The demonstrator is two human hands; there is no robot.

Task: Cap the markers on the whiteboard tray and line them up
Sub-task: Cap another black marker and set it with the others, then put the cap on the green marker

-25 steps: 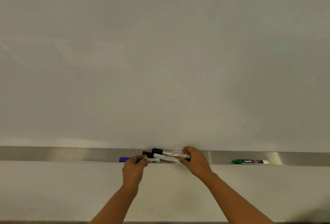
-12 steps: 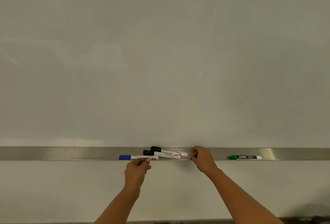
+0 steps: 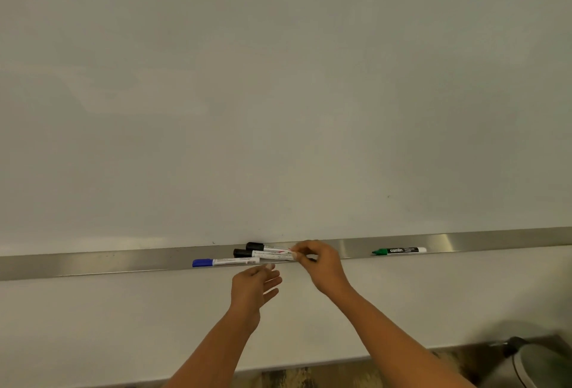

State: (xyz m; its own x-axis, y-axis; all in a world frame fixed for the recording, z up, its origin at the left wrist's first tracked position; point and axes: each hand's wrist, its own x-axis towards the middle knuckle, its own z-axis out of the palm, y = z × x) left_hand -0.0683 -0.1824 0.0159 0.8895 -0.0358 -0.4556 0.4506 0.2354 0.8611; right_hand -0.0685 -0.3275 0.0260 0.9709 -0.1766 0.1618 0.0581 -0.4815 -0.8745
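1. Markers lie along the metal whiteboard tray (image 3: 93,263): a blue marker (image 3: 225,262), two black markers (image 3: 263,253) stacked behind it, and a green marker (image 3: 399,250) well apart to the right.
2. Right hand (image 3: 320,263) pinches the right ends of the black markers.
3. Left hand (image 3: 255,287) hovers below the tray, fingers loosely spread, holding nothing.
4. Risk: a sideways nudge could roll the overlapping markers off the shallow tray.
5. Half a second earlier, the left hand touched the blue marker; it has since dropped away.

Head camera faces the whiteboard (image 3: 278,93) squarely, tray (image 3: 93,262) low.
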